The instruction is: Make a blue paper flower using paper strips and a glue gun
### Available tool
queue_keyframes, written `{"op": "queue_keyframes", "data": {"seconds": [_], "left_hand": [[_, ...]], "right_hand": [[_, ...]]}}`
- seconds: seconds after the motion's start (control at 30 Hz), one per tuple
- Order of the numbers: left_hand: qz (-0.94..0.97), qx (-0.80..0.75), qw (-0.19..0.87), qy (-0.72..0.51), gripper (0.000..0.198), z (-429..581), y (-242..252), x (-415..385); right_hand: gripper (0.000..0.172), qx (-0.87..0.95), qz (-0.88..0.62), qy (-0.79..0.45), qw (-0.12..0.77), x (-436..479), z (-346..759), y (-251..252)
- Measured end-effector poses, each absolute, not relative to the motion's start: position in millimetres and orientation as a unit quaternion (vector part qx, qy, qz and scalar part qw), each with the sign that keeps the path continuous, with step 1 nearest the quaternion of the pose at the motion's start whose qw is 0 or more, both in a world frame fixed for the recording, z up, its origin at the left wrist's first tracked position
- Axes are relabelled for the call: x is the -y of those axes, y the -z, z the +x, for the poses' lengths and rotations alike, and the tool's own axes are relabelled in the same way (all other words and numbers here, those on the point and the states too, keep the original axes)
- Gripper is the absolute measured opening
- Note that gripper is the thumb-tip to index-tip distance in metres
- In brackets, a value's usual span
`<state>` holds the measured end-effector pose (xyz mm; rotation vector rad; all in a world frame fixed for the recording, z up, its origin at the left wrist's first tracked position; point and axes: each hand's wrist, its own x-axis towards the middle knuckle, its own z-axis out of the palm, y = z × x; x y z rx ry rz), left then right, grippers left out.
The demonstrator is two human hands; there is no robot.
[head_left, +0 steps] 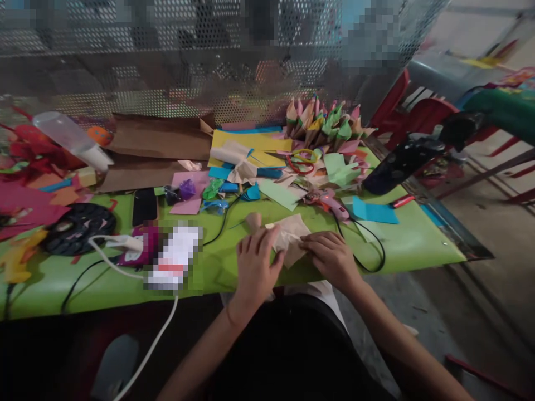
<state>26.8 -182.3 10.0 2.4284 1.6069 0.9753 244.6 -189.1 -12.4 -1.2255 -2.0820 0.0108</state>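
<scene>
A creased sheet of tan paper (295,227) lies at the front edge of the green table, between my two hands. My left hand (256,264) holds its left side, the fingers curved over it and the thumb on the near side. At the paper's right edge, my right hand (334,257) has its fingertips closed on it in a pinch. A small brown paper cone (253,221) rests just beyond my left fingers. Behind my right hand lies a pink glue gun (330,203) with a black cord.
Yellow paper (251,142), a bunch of paper cones (321,122) and a dark bottle (401,161) stand or lie toward the back. To the left are a blurred-out phone (175,256) with a white cable, a black round tray (81,228) and a yellow glue gun (23,256).
</scene>
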Motion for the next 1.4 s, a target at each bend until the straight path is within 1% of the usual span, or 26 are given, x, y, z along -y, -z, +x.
{"op": "queue_keyframes", "data": {"seconds": [0.07, 0.17, 0.23, 0.33, 0.43, 0.63, 0.8, 0.9, 1.0, 1.07, 1.17, 1.2, 1.3, 1.33, 1.4], "left_hand": [[0.841, -0.455, 0.056, -0.288, 0.051, 26.5, -5.2, 196.8], [0.863, -0.443, 0.098, -0.222, 0.054, 29.0, -0.5, 206.1], [0.858, -0.457, 0.116, -0.201, 0.047, 30.0, 1.0, 205.1], [0.843, -0.478, 0.129, -0.209, 0.029, 28.5, 1.4, 200.2], [0.835, -0.488, 0.132, -0.219, 0.016, 24.3, 0.3, 196.4], [0.822, -0.514, 0.112, -0.216, 0.005, 18.6, -2.3, 190.6], [0.811, -0.552, 0.066, -0.181, 0.010, 24.0, -4.5, 189.2], [0.806, -0.564, 0.038, -0.174, 0.012, 27.8, -4.2, 189.8], [0.803, -0.566, 0.027, -0.183, 0.012, 29.4, -2.3, 190.3], [0.795, -0.570, 0.024, -0.206, 0.010, 29.2, -0.8, 190.8], [0.797, -0.554, 0.014, -0.241, 0.008, 28.2, 0.3, 192.4], [0.807, -0.537, 0.011, -0.244, 0.011, 27.9, 0.1, 193.0], [0.840, -0.490, 0.017, -0.232, 0.025, 27.0, -2.1, 194.4], [0.846, -0.483, 0.024, -0.226, 0.027, 26.7, -3.4, 194.6], [0.851, -0.480, 0.043, -0.211, 0.025, 25.8, -6.5, 194.4]], "right_hand": [[0.032, 0.816, -0.469, -0.006, 0.338, 192.0, 243.8, 13.4], [0.034, 0.822, -0.470, -0.028, 0.321, 194.9, 242.9, 15.4], [0.030, 0.822, -0.472, -0.049, 0.315, 195.7, 244.2, 16.2], [0.018, 0.817, -0.481, -0.080, 0.307, 195.4, 249.8, 15.7], [0.011, 0.806, -0.490, -0.122, 0.309, 194.6, 256.4, 13.2], [0.014, 0.778, -0.508, -0.172, 0.327, 192.7, 260.5, 6.8], [0.016, 0.751, -0.556, -0.189, 0.304, 187.7, 257.4, 4.1], [0.011, 0.748, -0.578, -0.174, 0.275, 184.0, 255.4, 6.0], [0.007, 0.747, -0.587, -0.159, 0.267, 181.8, 253.7, 9.8], [0.006, 0.745, -0.589, -0.156, 0.271, 181.7, 252.5, 12.0], [0.016, 0.737, -0.590, -0.157, 0.291, 182.9, 251.6, 13.3], [0.019, 0.736, -0.585, -0.160, 0.300, 183.4, 252.0, 13.2], [0.018, 0.753, -0.546, -0.173, 0.323, 185.1, 256.3, 12.2], [0.019, 0.764, -0.529, -0.177, 0.325, 185.7, 258.8, 11.8], [0.018, 0.780, -0.507, -0.182, 0.318, 186.6, 264.1, 11.3]]}}
